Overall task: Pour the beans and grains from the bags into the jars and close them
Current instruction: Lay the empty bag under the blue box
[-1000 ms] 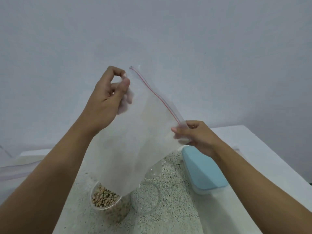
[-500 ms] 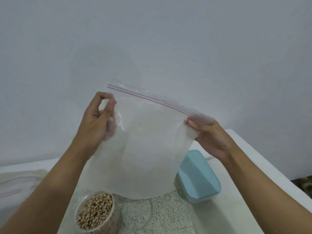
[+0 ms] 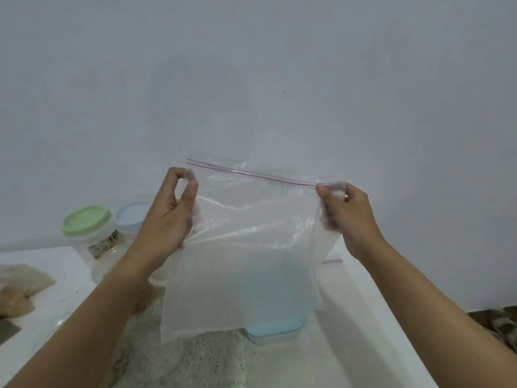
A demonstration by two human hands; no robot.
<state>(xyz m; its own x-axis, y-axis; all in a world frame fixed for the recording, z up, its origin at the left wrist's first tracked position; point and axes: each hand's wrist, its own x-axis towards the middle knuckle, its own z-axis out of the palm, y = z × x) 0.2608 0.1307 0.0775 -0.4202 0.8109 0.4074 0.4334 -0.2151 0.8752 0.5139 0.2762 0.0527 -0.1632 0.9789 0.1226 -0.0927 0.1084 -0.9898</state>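
The bag [image 3: 251,247] has swung from a steep tilt to nearly level. Its red zip strip now runs almost straight from left to right, and the view has lifted, so the open jar of beans has dropped out of sight below.

The left hand [image 3: 167,219] pinches the bag's upper left corner, and the right hand [image 3: 349,217] pinches the upper right. On both hands the fingers [image 3: 191,189] are curled tight on the plastic. The bag hangs slack in the air over the bench [image 3: 363,331] and looks empty, though I cannot rule out a few grains in its folds.

Behind it stands a pale blue box [image 3: 275,320], seen dimly through the plastic. At far left are a green-lidded jar [image 3: 86,233] and a blue-lidded jar [image 3: 130,217], both closed. Filled bags [image 3: 19,287] lie at the left edge, and a speckled mat [image 3: 212,357] is near.

The main risk, I judge, is the unseen open jar. The hanging sheet blocks the view downward, so a forearm coming down could knock the jar and scatter beans. A loose pinch could also let one corner drop, shedding any leftover grains on the mat.
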